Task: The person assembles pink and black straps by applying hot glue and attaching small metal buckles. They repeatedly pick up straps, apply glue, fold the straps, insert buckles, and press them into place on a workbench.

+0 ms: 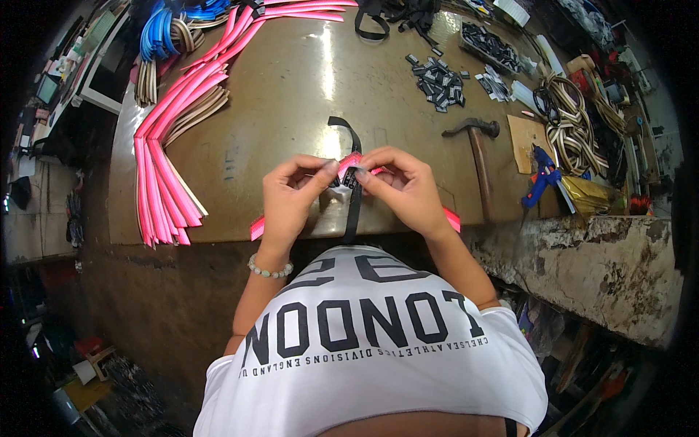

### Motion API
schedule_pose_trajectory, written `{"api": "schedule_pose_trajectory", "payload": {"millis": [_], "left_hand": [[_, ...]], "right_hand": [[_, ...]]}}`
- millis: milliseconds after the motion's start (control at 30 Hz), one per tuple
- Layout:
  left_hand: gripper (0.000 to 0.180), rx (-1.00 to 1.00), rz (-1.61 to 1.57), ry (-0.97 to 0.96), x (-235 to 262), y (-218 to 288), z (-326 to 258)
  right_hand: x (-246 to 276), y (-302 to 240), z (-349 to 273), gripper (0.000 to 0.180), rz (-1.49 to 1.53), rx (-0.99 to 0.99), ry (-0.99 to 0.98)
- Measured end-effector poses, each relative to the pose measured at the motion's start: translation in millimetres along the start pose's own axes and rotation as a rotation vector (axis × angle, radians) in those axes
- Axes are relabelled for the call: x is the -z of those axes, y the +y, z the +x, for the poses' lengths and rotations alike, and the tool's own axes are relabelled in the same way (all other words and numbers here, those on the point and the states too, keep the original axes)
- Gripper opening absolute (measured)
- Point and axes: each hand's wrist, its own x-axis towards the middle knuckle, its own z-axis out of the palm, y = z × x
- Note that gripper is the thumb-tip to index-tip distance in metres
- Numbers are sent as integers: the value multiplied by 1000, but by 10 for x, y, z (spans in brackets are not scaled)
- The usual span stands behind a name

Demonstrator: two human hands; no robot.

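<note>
Near the table's front edge, my left hand (287,193) and my right hand (404,191) meet with thumbs and fingertips pinched. Between them they grip the middle of a bright pink strip (350,160), whose ends stick out beyond my wrists. A narrow black strap (354,211) crosses the strip there, one end curling away on the far side and the other hanging toward me. At the crossing, a small black label with white print (349,177) shows between my fingertips. The fingers partly hide how strip, strap and label are joined.
Many pink strips (164,131) are stacked at the left. A hammer (477,156) lies right of my hands, beside a blue glue gun (542,175) and coiled cords (575,127). Farther back are a pile of small black labels (439,81), a filled tray (489,49) and black straps (375,29).
</note>
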Motion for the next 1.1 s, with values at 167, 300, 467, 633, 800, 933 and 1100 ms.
{"api": "schedule_pose_trajectory", "payload": {"millis": [167,300,467,633,800,933,1100], "left_hand": [[13,-14,-209,157,-13,-27,46],[13,-98,-236,180,-78,-33,48],[13,-198,-323,235,-87,-30,50],[12,-213,-377,261,-56,-189,-3],[11,-270,-442,600,307,139,276],[15,-358,-124,678,811,472,304],[28,225,-459,-128,259,-122,-78]], "right_hand": [[-32,143,-67,6,288,41,-47],[-87,195,-129,8,263,20,118],[-221,192,-247,12,26,190,142],[-247,223,-324,18,-266,339,114],[-145,87,-405,19,-476,639,83],[-71,-123,-385,15,126,235,30],[-47,-109,-132,8,680,-355,8]]}}
